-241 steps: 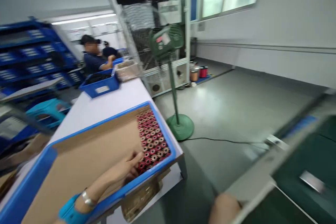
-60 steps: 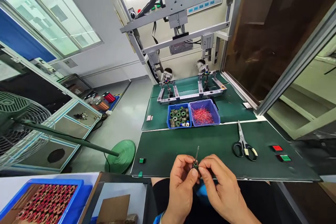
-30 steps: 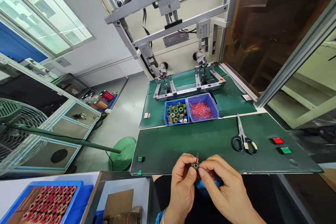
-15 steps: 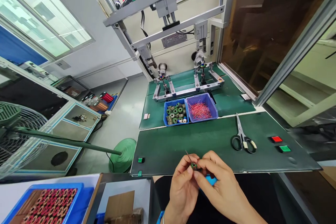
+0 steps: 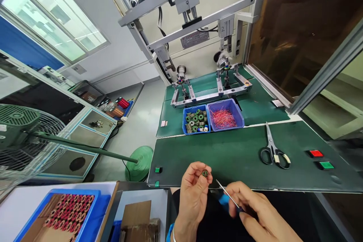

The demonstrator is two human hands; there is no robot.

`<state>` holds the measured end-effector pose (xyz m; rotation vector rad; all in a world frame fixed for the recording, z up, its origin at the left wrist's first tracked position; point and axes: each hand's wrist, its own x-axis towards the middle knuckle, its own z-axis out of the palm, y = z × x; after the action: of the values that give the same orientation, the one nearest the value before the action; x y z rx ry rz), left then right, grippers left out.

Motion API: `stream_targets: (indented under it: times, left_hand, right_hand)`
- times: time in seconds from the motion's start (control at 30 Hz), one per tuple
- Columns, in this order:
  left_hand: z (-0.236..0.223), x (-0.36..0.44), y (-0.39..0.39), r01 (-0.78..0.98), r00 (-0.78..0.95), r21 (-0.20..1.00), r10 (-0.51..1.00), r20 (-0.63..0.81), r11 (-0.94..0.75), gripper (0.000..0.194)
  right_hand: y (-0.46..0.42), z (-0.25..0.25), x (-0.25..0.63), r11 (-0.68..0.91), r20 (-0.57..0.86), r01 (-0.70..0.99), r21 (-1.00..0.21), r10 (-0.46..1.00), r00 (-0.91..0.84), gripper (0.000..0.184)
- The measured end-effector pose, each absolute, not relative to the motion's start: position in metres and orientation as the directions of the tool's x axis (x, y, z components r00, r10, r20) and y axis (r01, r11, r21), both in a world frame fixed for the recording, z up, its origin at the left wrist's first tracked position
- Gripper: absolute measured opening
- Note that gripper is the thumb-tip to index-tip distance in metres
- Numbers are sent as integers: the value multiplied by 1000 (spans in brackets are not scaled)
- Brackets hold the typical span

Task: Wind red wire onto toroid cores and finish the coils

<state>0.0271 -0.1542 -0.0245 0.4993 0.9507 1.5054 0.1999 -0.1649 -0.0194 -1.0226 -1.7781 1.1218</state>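
Green cog (image 5: pixel 204 173) sits in the left hand (image 5: pixel 194 193), whose grip is pinched around it near the front edge of the desk (image 5: pixel 229 155). The right hand (image 5: pixel 256 210) has its grip clamped on a thin metal tool (image 5: pixel 227 194), its tip apart from the cog. Beyond, a blue bin (image 5: pixel 184 120) of similar cogs (image 5: pixel 195 118) stands beside a purple bin (image 5: pixel 239 116) of red wires (image 5: pixel 223 117).

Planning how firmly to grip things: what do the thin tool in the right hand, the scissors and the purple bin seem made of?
The thin tool: probably metal, from its straight, bright grey shaft.
The scissors: silvery blades, likely steel; dark, looped handles look like plastic.
The purple bin: probably moulded plastic, given smooth, evenly coloured walls.
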Motion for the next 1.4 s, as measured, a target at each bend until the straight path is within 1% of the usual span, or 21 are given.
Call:
stream_targets:
  times: [0.13,0.23,0.33,0.4,0.47,0.57,0.63,0.77,0.87,0.93,1.07,1.13,1.3,1.4]
  left_hand:
    - [-28,28,-156,-562,-192,823,954,-232,87,28]
    - [-29,29,-156,-520,-202,851,957,-208,76,26]
    - [-29,28,-157,-470,-238,881,955,-178,47,25]
    - [-30,27,-159,-436,-260,899,952,-162,34,25]
    - [-31,26,-160,-397,-273,917,951,-145,26,23]
    - [-32,25,-161,-344,-276,939,954,-114,13,22]
    - [-33,25,-161,-319,-267,948,959,-98,8,22]
    - [-35,23,-161,-253,-250,967,966,-72,7,19]
    - [-37,21,-162,-220,-219,976,974,-53,4,16]
    - [-38,20,-162,-211,-199,977,979,-39,-4,14]
    - [-37,19,-162,-185,-196,983,981,-18,-19,13]
    - [-35,19,-162,-158,-199,987,980,-9,-23,13]
    - [-30,19,-163,-51,-207,998,978,14,-25,13]
    - [-30,18,-163,-33,-213,999,977,28,-36,13]
  right_hand:
    - [-166,-19,202,280,196,179,-943,904,-381,25]
    - [-165,-17,198,263,182,185,-947,912,-368,30]
    - [-162,-18,194,294,222,136,-946,894,-390,35]
    - [-161,-19,191,293,231,103,-950,888,-398,35]
    - [-161,-19,190,251,189,100,-963,891,-412,35]
    - [-163,-22,189,139,74,116,-984,894,-442,40]
    - [-165,-25,189,79,24,99,-992,884,-467,42]
    - [-166,-28,187,29,5,35,-999,842,-540,39]
    - [-164,-24,186,2,-19,36,-999,828,-560,38]
    - [-162,-17,186,22,-19,65,-998,827,-562,36]
    - [-159,-5,186,137,24,179,-974,852,-522,29]
    - [-159,-2,186,169,34,224,-960,864,-502,28]
    - [-159,-2,185,226,74,255,-940,866,-494,27]
    - [-158,-3,184,258,89,266,-929,853,-514,27]
